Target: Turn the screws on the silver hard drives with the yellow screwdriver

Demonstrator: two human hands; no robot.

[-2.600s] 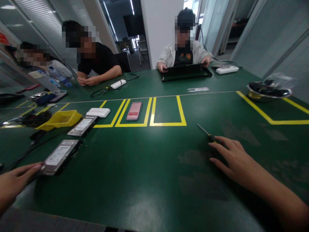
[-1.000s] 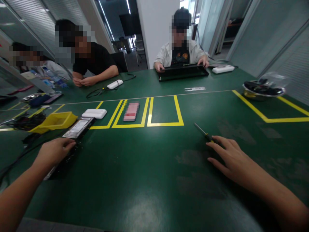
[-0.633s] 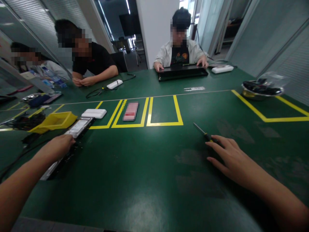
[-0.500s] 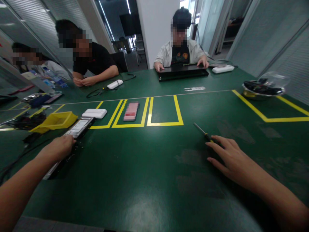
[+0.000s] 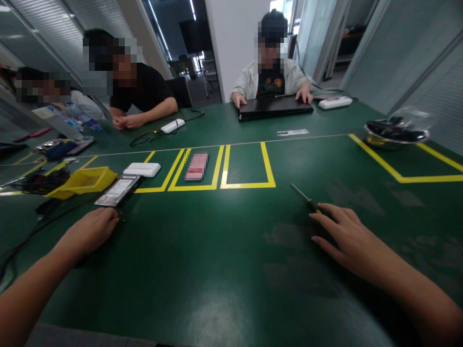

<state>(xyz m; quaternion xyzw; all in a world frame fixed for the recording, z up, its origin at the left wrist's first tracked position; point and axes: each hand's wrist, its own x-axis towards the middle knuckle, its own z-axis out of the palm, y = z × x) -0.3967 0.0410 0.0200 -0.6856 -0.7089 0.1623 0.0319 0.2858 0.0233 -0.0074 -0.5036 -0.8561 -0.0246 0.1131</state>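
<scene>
My left hand is closed, low over the green table, just below a flat silver-labelled device. Whether its curled fingers hold anything is hidden. Tiny light specks lie beside its fingertips. At the right, my right hand has its fingers spread over the handle of a screwdriver, whose shaft points up and left; it does not grip the tool.
A yellow tray, cables and a white power block are at left. A pink-red item lies within yellow tape. Across sits a person with a black panel. A bowl stands at right.
My left hand has moved slightly down. A long strip with a pale edge, formerly beneath it, no longer shows. The black panel across the table is tilted differently.
</scene>
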